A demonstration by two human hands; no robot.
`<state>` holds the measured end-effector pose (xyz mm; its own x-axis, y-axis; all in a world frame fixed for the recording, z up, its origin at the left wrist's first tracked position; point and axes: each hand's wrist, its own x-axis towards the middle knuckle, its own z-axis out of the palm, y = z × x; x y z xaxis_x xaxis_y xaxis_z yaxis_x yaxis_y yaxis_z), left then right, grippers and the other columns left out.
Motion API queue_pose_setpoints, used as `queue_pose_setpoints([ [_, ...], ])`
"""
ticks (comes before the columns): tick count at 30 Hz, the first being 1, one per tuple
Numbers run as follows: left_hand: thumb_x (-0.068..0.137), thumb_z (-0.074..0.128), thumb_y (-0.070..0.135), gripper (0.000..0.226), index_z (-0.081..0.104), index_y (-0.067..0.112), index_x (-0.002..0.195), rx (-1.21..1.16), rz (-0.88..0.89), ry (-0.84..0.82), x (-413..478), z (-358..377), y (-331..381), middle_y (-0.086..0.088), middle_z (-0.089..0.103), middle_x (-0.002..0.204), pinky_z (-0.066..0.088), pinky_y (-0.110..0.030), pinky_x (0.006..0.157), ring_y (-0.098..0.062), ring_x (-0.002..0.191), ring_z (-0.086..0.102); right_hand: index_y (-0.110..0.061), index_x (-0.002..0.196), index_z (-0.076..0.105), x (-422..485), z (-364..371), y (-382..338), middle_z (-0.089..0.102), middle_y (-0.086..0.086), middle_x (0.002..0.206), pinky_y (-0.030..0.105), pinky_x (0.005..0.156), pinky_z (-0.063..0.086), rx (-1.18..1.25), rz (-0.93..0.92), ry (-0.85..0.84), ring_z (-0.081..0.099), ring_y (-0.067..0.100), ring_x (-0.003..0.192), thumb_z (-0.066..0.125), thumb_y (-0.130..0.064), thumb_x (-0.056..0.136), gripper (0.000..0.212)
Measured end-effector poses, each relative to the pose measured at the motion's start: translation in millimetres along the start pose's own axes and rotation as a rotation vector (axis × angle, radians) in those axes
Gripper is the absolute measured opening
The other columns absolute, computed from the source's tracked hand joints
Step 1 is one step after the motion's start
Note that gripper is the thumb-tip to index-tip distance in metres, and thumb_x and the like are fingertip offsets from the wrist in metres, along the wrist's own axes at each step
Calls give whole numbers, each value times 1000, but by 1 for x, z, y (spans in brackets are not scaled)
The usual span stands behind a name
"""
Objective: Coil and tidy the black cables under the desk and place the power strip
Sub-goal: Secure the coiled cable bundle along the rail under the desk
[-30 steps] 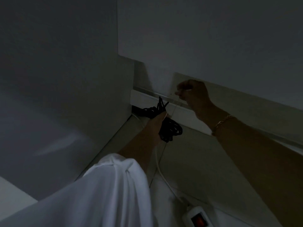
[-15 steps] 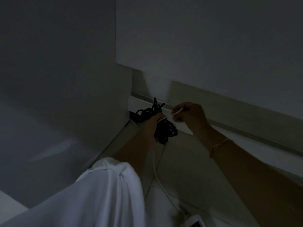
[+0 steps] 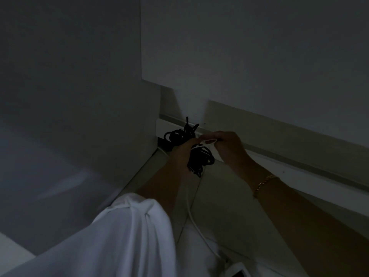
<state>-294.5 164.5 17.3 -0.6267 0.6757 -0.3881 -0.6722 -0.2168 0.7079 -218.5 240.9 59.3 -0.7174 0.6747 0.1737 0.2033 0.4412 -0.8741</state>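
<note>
Cables, black and bunched into a loose coil, hang just in front of the skirting, near its corner end. The left hand grips the coil round its middle, fingers curled about it. The right hand, just beside it, pinches a thin white loop at the top of the coil; whether it is a tie or a cord end I cannot tell. The coil looks light and limp, yet springy enough to splay if released, so I judge the waist the best place to hold it. A white cord trails from the coil, away from the skirting, towards the strip, which is half out of view.
</note>
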Motion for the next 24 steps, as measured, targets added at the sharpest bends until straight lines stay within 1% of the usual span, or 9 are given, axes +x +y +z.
queue_pose_setpoints([
  [3, 89, 60, 13, 11, 63, 7, 81, 38, 35, -1, 4, -2, -3, -10, 64, 74, 54, -21, 49, -14, 50, 65, 15, 114, 57, 1, -5, -4, 60, 30, 116, 2, 55, 44, 94, 75, -61, 62, -8, 57, 39, 17, 86, 34],
  [4, 89, 60, 12, 9, 63, 8, 82, 60, 51, 8, 5, -3, -3, -10, 63, 78, 55, -22, 52, -13, 52, 65, 14, 118, 56, 2, -6, -5, 59, 29, 120, 0, 52, 41, 100, 106, -71, 60, -9, 55, 37, 15, 88, 35],
  [7, 86, 64, 6, 14, 64, -1, 97, 128, 86, 21, 8, -4, -3, -19, 63, 97, 53, -37, 83, -27, 82, 64, 8, 128, 50, 5, -8, -3, 54, 23, 130, -3, 51, 37, 96, 186, -92, 63, 14, 92, 40, 4, 96, 34],
  [9, 82, 67, 0, 36, 59, -11, 115, 172, 105, 41, 8, -2, -3, -24, 61, 110, 47, -44, 96, -32, 96, 59, 6, 120, 58, 5, -7, 0, 60, 24, 122, -2, 51, 40, 116, 180, -49, 67, 9, 85, 53, -2, 92, 30],
  [12, 79, 67, -5, 35, 59, -11, 112, 195, 146, 38, 7, 1, -4, -22, 61, 107, 48, -41, 91, -29, 89, 58, 13, 104, 65, 9, -1, 9, 65, 13, 98, 0, 49, 42, 79, 140, -2, 54, -11, 42, 67, 3, 79, 27],
  [14, 80, 66, -6, 19, 63, -4, 99, 212, 179, 38, 5, 1, -4, -16, 62, 96, 51, -32, 79, -24, 77, 58, 12, 98, 68, 11, 2, 8, 63, 8, 93, 1, 51, 42, 58, 149, 7, 53, -10, 42, 70, 3, 77, 23],
  [17, 82, 63, -7, 30, 60, -9, 112, 260, 211, 76, 7, -3, -3, -12, 58, 98, 51, -19, 60, -18, 69, 56, 7, 91, 69, 12, 4, 5, 69, 10, 81, 8, 46, 44, 149, 252, -27, 56, -2, 41, 68, 4, 79, 12],
  [19, 81, 64, -8, 35, 58, -9, 116, 305, 223, 73, 8, -4, -4, -12, 58, 101, 52, -21, 68, -24, 83, 59, 5, 86, 69, 9, 5, 3, 63, 4, 56, 10, 41, 44, 155, 310, -44, 52, -2, 32, 68, 3, 79, 8],
  [24, 84, 63, -2, 10, 63, 1, 93, 135, 160, 41, 10, -6, -7, -12, 62, 89, 51, -35, 80, -25, 78, 60, 9, 98, 63, 2, 7, -2, 63, 11, 79, 13, 44, 49, 375, 369, 11, 59, 12, 43, 56, 8, 86, 14],
])
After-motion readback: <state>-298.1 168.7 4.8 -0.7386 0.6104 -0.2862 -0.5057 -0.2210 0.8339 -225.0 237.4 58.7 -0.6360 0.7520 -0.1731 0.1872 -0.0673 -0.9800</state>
